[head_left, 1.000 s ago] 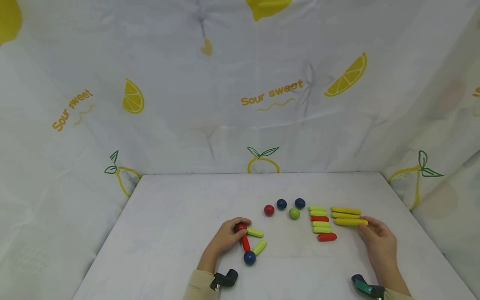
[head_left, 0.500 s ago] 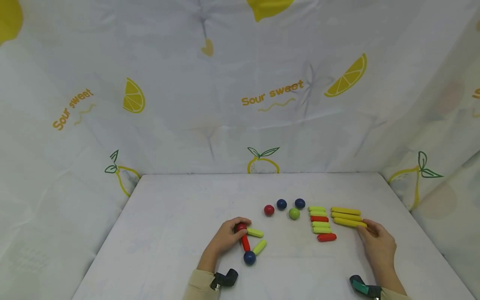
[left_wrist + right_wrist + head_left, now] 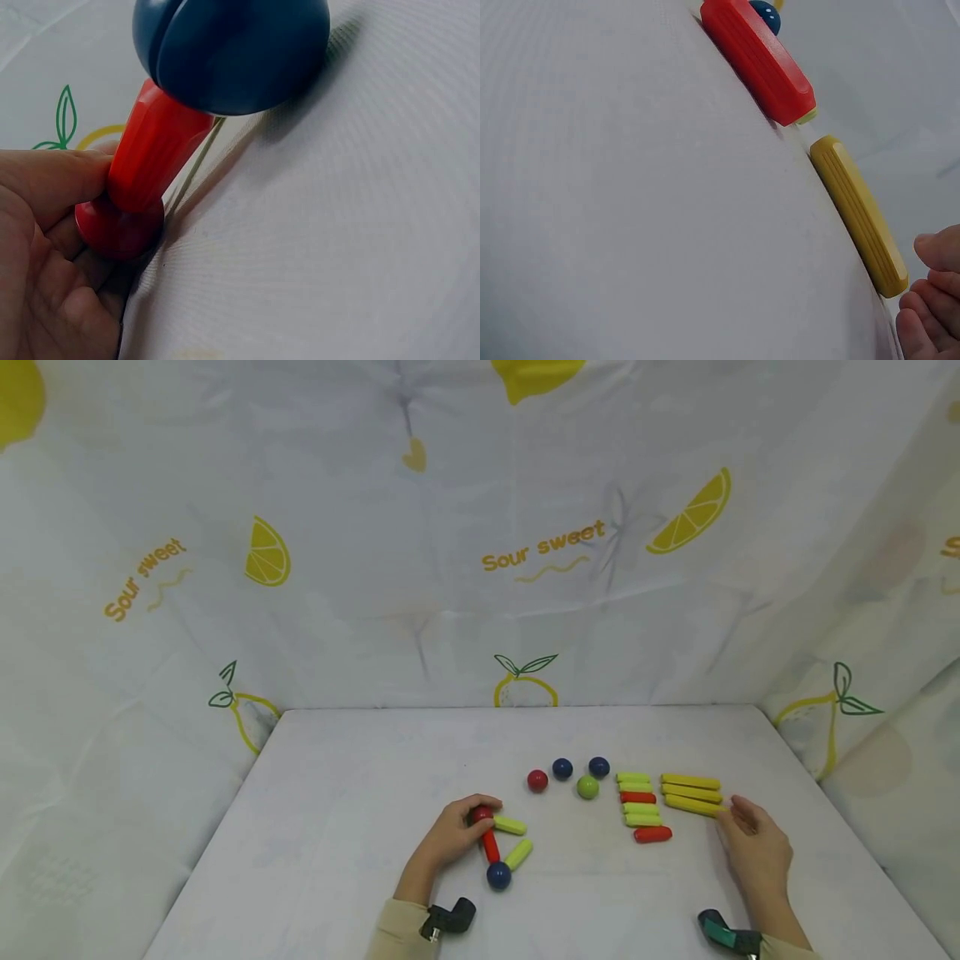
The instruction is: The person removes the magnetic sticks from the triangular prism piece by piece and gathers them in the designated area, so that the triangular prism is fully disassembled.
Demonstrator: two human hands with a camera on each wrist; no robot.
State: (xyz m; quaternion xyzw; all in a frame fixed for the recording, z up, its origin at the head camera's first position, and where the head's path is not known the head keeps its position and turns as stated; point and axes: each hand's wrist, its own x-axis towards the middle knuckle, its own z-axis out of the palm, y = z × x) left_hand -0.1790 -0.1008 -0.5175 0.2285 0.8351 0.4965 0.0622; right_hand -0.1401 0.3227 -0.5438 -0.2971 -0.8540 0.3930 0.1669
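My left hand (image 3: 452, 832) grips a red ball (image 3: 118, 231), its thumb against the red rod (image 3: 159, 146) joined to it. At that rod's other end sits a dark blue ball (image 3: 498, 876). A yellow-green rod (image 3: 511, 825) reaches right from the red ball, and a second yellow-green rod (image 3: 519, 855) slants from the blue one. Over on the right, my right hand (image 3: 757, 847) is beside the end of the nearest yellow rod (image 3: 859, 216). Thumb and fingers are loosely bent, holding nothing in the right wrist view. Two more yellow rods (image 3: 691, 782) lie behind that rod.
Short yellow-green and red rods (image 3: 637, 797) form a column left of the yellow ones. Farther left are a loose red ball (image 3: 537, 781), two blue balls (image 3: 562, 768) and a green ball (image 3: 588, 787). A lemon-print cloth (image 3: 375, 568) hangs behind the white table (image 3: 337, 827).
The right hand has let go of the nearest yellow rod, which now lies slightly slanted close to the other two. The left hand and the joined pieces have stayed put.
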